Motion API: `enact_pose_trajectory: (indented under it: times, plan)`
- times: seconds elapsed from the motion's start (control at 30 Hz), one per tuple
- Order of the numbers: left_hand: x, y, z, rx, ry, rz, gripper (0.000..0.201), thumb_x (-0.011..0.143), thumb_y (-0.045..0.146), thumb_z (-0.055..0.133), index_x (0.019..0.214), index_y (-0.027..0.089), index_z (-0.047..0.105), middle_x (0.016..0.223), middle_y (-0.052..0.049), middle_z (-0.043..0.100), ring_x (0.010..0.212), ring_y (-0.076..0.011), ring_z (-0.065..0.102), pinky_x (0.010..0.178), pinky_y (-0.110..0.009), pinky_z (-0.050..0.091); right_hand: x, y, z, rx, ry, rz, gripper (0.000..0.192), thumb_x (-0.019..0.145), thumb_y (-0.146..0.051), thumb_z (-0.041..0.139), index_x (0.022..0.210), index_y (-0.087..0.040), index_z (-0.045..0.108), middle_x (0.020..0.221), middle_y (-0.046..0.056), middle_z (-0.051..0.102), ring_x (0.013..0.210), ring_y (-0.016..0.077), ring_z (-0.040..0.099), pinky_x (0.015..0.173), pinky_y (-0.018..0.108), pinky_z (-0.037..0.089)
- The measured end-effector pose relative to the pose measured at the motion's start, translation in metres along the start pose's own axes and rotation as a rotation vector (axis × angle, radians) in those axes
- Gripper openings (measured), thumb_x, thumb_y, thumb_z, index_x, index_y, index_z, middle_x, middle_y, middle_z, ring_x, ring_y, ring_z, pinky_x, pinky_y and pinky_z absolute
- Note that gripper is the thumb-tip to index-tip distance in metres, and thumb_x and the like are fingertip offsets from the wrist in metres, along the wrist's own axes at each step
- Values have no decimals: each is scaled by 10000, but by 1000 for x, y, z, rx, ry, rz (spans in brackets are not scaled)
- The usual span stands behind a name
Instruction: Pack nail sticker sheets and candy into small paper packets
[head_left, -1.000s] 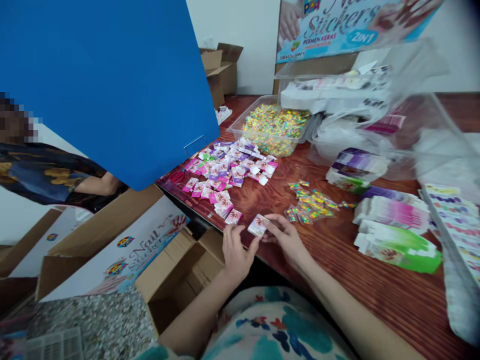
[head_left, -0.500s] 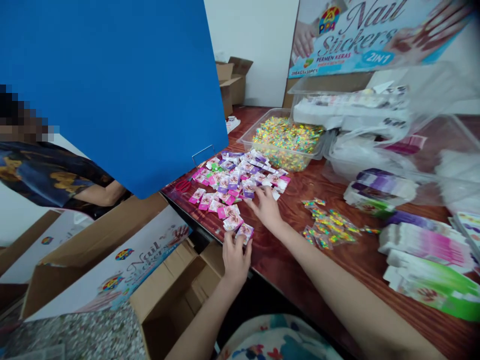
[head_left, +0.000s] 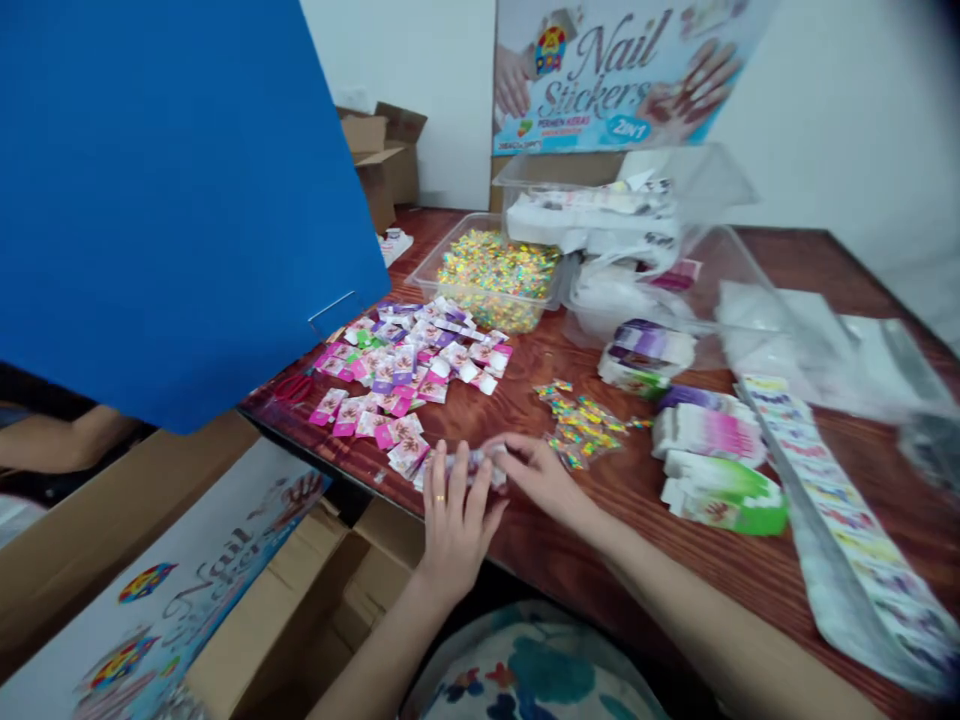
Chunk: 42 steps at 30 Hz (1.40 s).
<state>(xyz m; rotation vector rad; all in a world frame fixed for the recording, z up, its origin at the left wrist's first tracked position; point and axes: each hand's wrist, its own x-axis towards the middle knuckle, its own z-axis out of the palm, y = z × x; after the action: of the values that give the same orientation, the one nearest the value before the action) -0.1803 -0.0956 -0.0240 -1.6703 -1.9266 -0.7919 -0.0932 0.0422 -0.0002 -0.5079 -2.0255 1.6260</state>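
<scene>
"Nail Stickers", "2IN1" on wall poster (head_left: 600, 80), "Nail" on carton (head_left: 187, 600)

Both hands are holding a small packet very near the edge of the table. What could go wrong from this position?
1. The left hand and right hand grip the small packet at the table edge; it could slip into the open cardboard box below.
2. The row of pink packets lies beside the hands, so a wrist might push some over the edge.

L hand (head_left: 454, 515): palm down, fingers spread fwd | R hand (head_left: 536, 470): fingers curled, tips meeting L's
</scene>
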Motion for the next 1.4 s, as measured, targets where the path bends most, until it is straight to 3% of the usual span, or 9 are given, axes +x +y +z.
enact_pose_trajectory:
  times: [0.1, 0.17, 0.37, 0.47, 0.6, 0.83, 1.0, 1.23, 1.4]
  plan:
    - [0, 12, 15, -177, -176, 48, 507, 914, 248, 530, 1400, 182, 401, 1141, -143, 640, 1120, -267, 603, 965, -421, 493, -46, -7, -24, 7, -23, 60, 359, 934, -451, 473, 842, -178, 687, 763, 26, 688, 693, 162, 636, 662, 279, 543]
    - [-5, 23, 23, -289, -220, -44, 520, 910, 217, 502, 1414, 173, 384, 1117, -146, 649, 1040, -246, 644, 893, -364, 531, -73, -7, -58, -59, 121, 91, 364, 935, -470, 474, 920, -182, 697, 835, 42, 712, 753, 175, 657, 707, 293, 551]
    - [-5, 40, 30, -624, -307, -493, 650, 825, 304, 599, 1402, 156, 340, 1196, -170, 622, 980, -243, 679, 758, -325, 571, -181, 3, -235, -717, 811, 140, 346, 864, -472, 573, 996, -186, 718, 971, 108, 729, 873, 257, 677, 827, 413, 541]
    - [1, 42, 32, -706, -358, -530, 517, 800, 332, 616, 1272, 181, 469, 1056, -108, 674, 852, -212, 689, 738, -321, 561, -219, 14, -302, -941, 611, 208, 320, 854, -416, 572, 1007, -185, 734, 1052, 142, 705, 956, 292, 668, 883, 457, 528]
    - [5, 48, 36, -773, -377, -465, 433, 817, 368, 587, 1201, 183, 510, 1024, -92, 674, 848, -208, 671, 752, -329, 545, -219, 38, -336, -1003, 368, 189, 431, 843, -365, 579, 1236, -202, 646, 1351, 138, 569, 1249, 305, 533, 1037, 473, 442]
    - [10, 64, 28, -854, -331, -519, 461, 775, 304, 630, 1206, 180, 527, 930, -43, 642, 760, -157, 630, 731, -279, 520, -200, 62, -333, -1043, 441, 138, 257, 840, -362, 617, 989, -205, 754, 1243, 148, 647, 1167, 318, 588, 992, 528, 445]
    - [22, 76, 13, -928, -341, -540, 180, 778, 317, 659, 886, 183, 605, 748, -1, 619, 649, -142, 600, 648, -251, 497, -211, 30, -310, -1034, 638, 48, 318, 903, -426, 528, 841, -200, 743, 1051, 149, 713, 1008, 292, 645, 917, 503, 480]
    - [65, 121, -10, -1305, -422, -385, 259, 726, 234, 745, 806, 198, 501, 1127, -98, 655, 1022, -214, 625, 919, -343, 472, -196, -86, -211, -576, 666, 23, 285, 838, -459, 652, 859, -191, 743, 768, 53, 744, 635, 185, 654, 558, 277, 519]
    - [73, 141, -8, -1480, -527, -585, 317, 685, 241, 770, 775, 196, 469, 885, -24, 648, 801, -154, 620, 757, -263, 487, -154, -76, -143, -289, 604, 16, 295, 853, -455, 629, 834, -180, 731, 716, 34, 729, 589, 168, 648, 507, 254, 520]
